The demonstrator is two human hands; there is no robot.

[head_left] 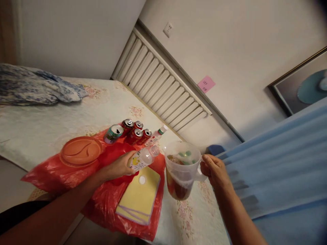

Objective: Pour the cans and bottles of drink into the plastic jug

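My left hand (119, 167) is wrapped round a clear plastic bottle (143, 159) with a yellow-printed label; its open neck points toward the pitcher. My right hand (216, 172) grips the handle of a clear plastic pitcher (181, 170), which holds brown liquid with green pieces showing inside. Below the bottle lies a folded yellow cloth (143, 197) with a small white cap (142, 180) on it. A red plastic bag (102, 207) is spread under the cloth. Part of a red object shows behind my left hand.
Several red cans (135, 136) and a green can (113, 133) stand behind, beside another bottle (156, 135). An orange divided dish (81, 151) sits on the left. Farther off are bunched fabric (38, 86), a radiator (163, 85) and a blue curtain (258, 163).
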